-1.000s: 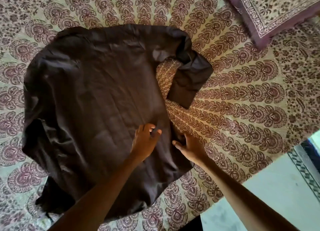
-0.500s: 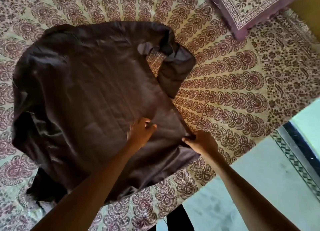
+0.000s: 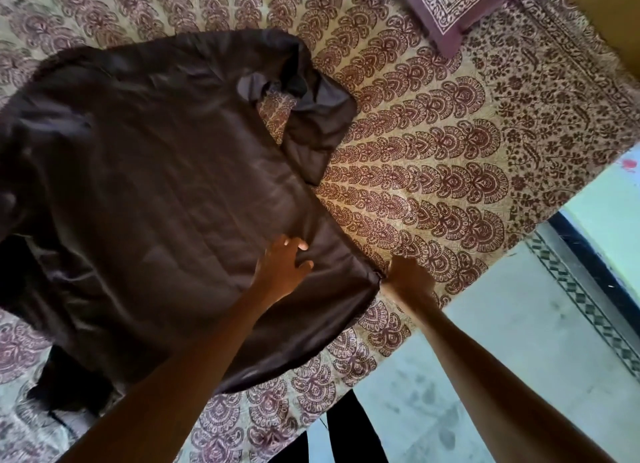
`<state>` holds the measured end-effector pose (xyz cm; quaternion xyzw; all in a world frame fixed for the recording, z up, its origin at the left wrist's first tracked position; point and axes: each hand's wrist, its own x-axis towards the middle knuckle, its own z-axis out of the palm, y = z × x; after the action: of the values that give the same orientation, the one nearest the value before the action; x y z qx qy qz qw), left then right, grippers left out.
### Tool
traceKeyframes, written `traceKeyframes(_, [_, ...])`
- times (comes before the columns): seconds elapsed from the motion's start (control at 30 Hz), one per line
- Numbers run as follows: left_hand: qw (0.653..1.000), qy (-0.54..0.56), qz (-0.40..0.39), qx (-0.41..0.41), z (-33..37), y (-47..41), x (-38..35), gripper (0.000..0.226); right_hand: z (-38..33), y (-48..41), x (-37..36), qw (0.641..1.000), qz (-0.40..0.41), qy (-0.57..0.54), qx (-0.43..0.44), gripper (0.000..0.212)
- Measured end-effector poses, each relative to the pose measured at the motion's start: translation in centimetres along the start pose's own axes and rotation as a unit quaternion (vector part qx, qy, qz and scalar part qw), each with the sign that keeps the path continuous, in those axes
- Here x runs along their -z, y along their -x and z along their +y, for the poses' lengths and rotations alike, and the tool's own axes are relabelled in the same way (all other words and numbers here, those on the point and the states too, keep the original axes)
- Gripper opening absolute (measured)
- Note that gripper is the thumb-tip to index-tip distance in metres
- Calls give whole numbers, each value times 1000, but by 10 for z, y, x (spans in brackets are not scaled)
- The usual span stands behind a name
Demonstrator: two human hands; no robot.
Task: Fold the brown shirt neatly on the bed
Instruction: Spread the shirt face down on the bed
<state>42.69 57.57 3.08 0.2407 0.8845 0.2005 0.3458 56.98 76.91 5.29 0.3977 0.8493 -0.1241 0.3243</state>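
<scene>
The brown shirt (image 3: pixel 156 192) lies spread over the patterned bed (image 3: pixel 433 143), filling the left and middle of the view. One sleeve (image 3: pixel 318 126) is bent back at the upper right of the body. My left hand (image 3: pixel 282 268) rests on the cloth near the shirt's right edge, fingers lightly bent against it. My right hand (image 3: pixel 410 279) pinches the shirt's near right corner at the hem and holds it taut. The shirt's left side is bunched and partly runs out of view.
A purple patterned pillow (image 3: pixel 457 5) lies at the top right of the bed. The bed's edge runs diagonally at the lower right, with pale floor (image 3: pixel 519 341) and a tiled border strip (image 3: pixel 581 310) beyond. A dark piece of cloth (image 3: pixel 69 386) shows under the shirt at the lower left.
My right hand has taken the shirt's corner and pulled it rightward, straightening the right edge. My left hand stayed on the cloth. The view has shifted towards the right.
</scene>
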Motion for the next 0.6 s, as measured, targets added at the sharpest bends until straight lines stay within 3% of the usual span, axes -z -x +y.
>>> traceKeyframes(0.07, [998, -34, 47, -5, 1, -7, 5, 43, -12, -9, 10, 998, 63, -12, 12, 20])
traceKeyframes(0.13, [993, -83, 89, 11, 1, -13, 14, 57, -30, -26, 23, 990, 102, -89, 46, 3])
traceKeyframes(0.27, [986, -130, 85, 68, -9, -32, 32, 100, -86, -69, 56, 955, 99, -274, 62, 43])
traceKeyframes(0.37, [986, -140, 40, 83, -8, -41, 36, 108, -133, -95, 79, 918, 75, -387, -26, 85])
traceKeyframes(0.4, [986, -137, 32, 85, -6, -42, 37, 107, -146, -108, 78, 916, 74, -390, -50, 90])
traceKeyframes(0.43, [986, -135, 26, 89, -4, -43, 39, 108, -158, -113, 80, 917, 69, -389, -57, 83])
traceKeyframes(0.53, [985, -135, 10, 104, 0, -49, 46, 110, -177, -131, 82, 895, 43, -439, -59, 26])
traceKeyframes(0.6, [984, -134, -4, 119, 3, -55, 50, 112, -175, -140, 94, 832, 57, -547, -66, 11])
